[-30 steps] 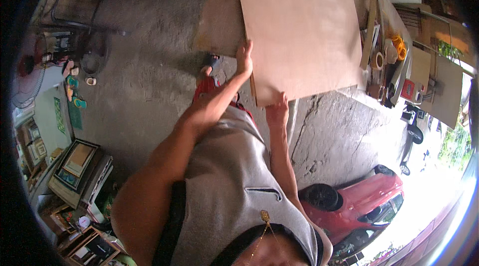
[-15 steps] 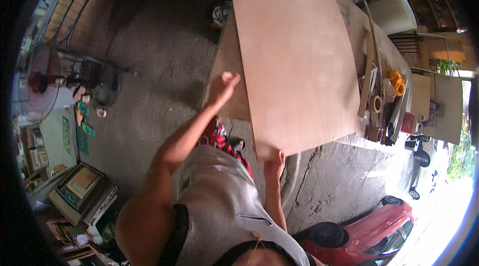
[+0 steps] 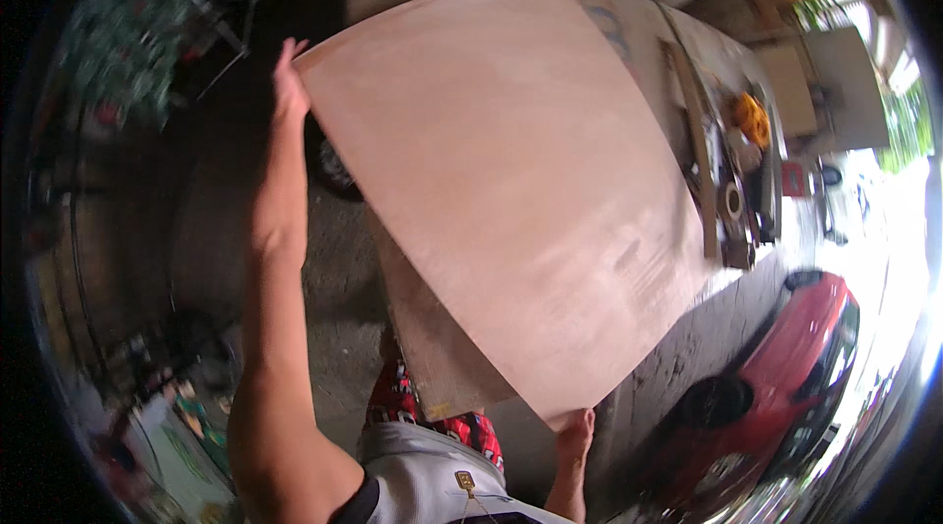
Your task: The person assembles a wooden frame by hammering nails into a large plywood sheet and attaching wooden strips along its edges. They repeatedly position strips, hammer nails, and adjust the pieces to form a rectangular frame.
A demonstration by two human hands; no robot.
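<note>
A large tan plywood sheet (image 3: 491,180) lies slanted over a tabletop of similar wood (image 3: 432,362), overhanging it. My left arm is stretched far out, and my left hand (image 3: 290,87) grips the sheet's far left corner, its fingers partly hidden by the edge. At the corner nearest my body, my right hand (image 3: 575,434) is closed on the sheet's edge, thumb on top. Part of the tabletop shows beneath the sheet on the near left and along the far side.
Along the table's right side lie wood strips (image 3: 693,121), a tape roll (image 3: 733,200) and an orange coiled cord (image 3: 751,119). A red car (image 3: 776,377) stands at the lower right. A black wheel (image 3: 337,168) is under the table's left side. A metal stand (image 3: 221,18) is at the far left.
My left hand has reached from near my body to the sheet's far left corner and taken hold. The sheet has turned, its near corner coming toward me with my right hand. The view has swung.
</note>
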